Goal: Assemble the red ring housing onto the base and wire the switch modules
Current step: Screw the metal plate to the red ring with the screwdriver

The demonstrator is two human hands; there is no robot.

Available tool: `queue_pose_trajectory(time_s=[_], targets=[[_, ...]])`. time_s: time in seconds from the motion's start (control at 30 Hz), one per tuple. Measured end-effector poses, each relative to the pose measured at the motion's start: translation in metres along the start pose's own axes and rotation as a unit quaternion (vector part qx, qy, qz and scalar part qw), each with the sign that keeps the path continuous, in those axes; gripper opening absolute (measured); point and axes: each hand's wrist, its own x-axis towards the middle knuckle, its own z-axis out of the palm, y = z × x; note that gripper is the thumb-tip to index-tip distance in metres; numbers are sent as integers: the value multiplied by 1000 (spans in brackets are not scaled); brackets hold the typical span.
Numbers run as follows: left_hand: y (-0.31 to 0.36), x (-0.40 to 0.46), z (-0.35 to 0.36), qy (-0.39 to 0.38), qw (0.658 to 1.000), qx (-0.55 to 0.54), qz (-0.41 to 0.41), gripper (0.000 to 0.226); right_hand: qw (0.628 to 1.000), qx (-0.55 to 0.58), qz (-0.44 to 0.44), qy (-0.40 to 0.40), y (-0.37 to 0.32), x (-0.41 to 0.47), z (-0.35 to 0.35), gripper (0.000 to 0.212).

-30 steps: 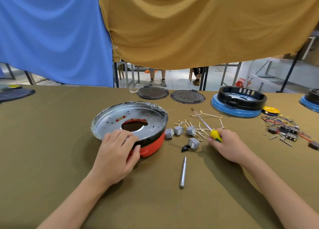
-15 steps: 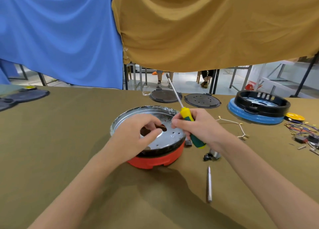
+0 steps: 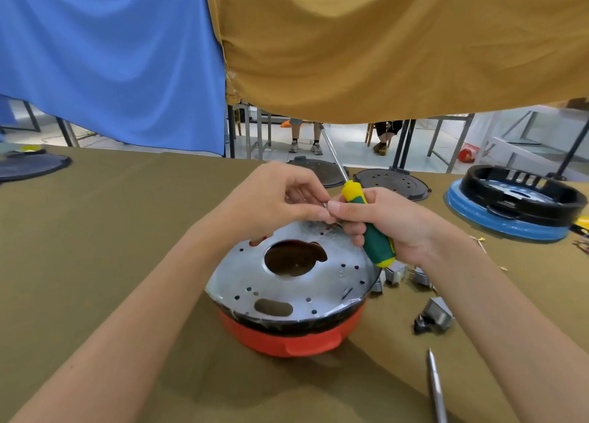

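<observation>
Olive-brown cloth covers the work table (image 3: 95, 231); a blue sheet (image 3: 105, 56) and a mustard sheet (image 3: 398, 46) hang behind it.

The red ring housing (image 3: 287, 340) sits near the table centre, directly below both hands. A perforated metal base plate (image 3: 287, 282) with a large central opening rests on top of it, with a black band between plate and red rim.

The right hand (image 3: 392, 225) is closed around the green and yellow handle of a screwdriver (image 3: 369, 225); the shaft points up and away from the person. The left hand (image 3: 274, 199) is raised above the far edge of the plate. Its thumb and forefinger meet the right thumb tip in a pinch around a small metal part, too small to identify.

Grey switch modules (image 3: 438, 316) lie on the cloth just right of the housing. A metal rod (image 3: 436, 387) lies nearer the person. Two black discs (image 3: 392, 183) and a blue-and-black assembly (image 3: 516, 203) stand at the far side.
</observation>
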Motion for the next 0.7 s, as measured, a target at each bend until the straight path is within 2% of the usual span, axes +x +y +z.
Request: queue_pose_trajectory(time_s=[0.2,0.33,0.47,0.53,0.6,0.7], targets=[[-4,2,-6,-18,996,-82,11,21,994,95,39,-46,1,4,0,11],[-9,10,-2,-21,992,-125,3,20,995,82,39,-47,0,4,-3,17],[-16,13,-1,-31,990,-140,-12,17,999,-7,28,-43,-3,3,-8,25],[-19,11,-6,-25,989,-143,-21,16,996,-86,9,-33,-6,0,-14,32],[-23,10,-12,-14,990,-139,-32,14,979,-200,-10,-25,-9,-4,-22,42],[-31,9,-17,3,989,-132,-62,12,943,-332,-17,-21,-11,-10,-34,36]])
